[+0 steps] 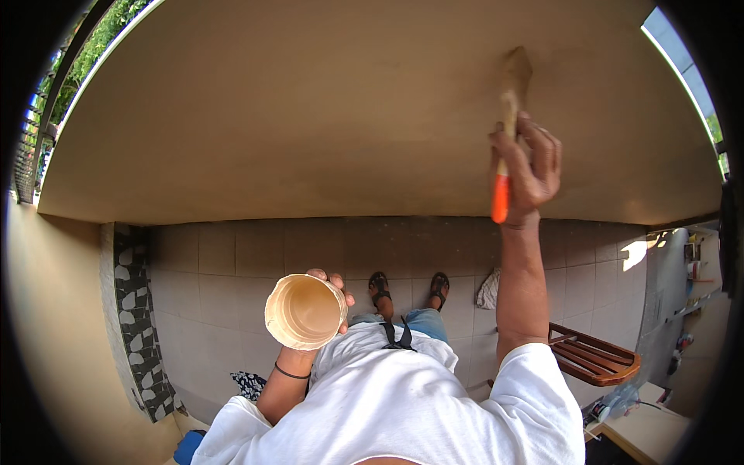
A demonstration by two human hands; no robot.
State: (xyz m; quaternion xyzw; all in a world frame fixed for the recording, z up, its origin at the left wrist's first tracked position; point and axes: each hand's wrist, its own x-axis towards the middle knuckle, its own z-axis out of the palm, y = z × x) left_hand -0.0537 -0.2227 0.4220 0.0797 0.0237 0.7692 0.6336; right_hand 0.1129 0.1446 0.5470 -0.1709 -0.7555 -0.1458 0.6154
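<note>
My right hand (531,163) grips a paintbrush (508,116) with a pale handle tipped in orange. Its bristles meet the tan wall (310,101) near the upper right, and they are slightly blurred. Low on the left, my left hand (335,288) is wrapped round a cream-coloured plastic tub (306,311), its fingers showing along the far right side of the rim. The tub's mouth faces up, with beige paint (310,306) visible inside. Part of the left palm is hidden behind the tub.
Grey tiles (217,310) cover the floor under my sandalled feet (380,287). A brown wooden slatted chair (593,355) stands at the right, near a crumpled cloth (487,291). A stone-patterned strip (136,310) edges the left wall. A table (647,426) sits at the lower right.
</note>
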